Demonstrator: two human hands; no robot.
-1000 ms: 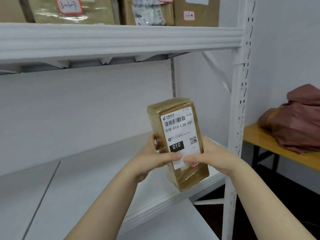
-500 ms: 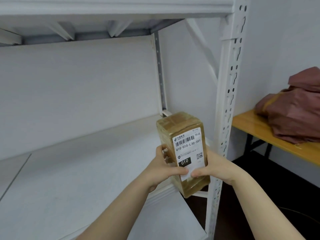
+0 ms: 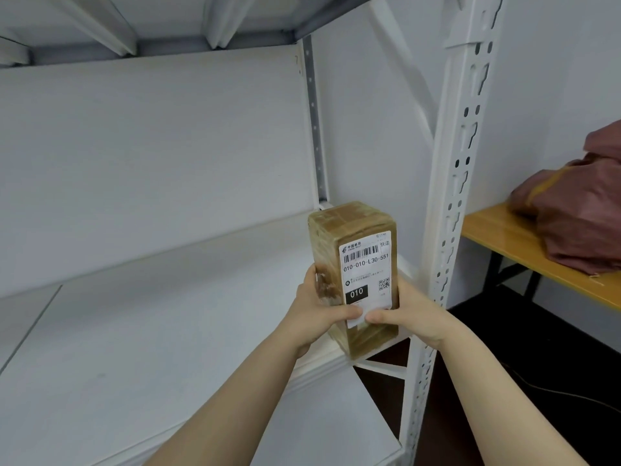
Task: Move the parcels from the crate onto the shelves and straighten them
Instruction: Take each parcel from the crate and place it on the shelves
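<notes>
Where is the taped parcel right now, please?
Head view, right of centre: the taped parcel is held upright by left hand and right hand, beside the white shelf post.

On the white paper shipping label [image 3: 366, 274] stuck to the near face of the brown tape-wrapped cardboard parcel [image 3: 327, 243], "010-010-L30-551" is printed under a barcode. Lower down, "010" is set in white on a black box. "中国邮政" and "快递" are printed along the top. The small print cannot be read.

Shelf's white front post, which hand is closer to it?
Right. The right hand grips the parcel on the side facing the post; the left hand grips its opposite side, farther away.
</notes>
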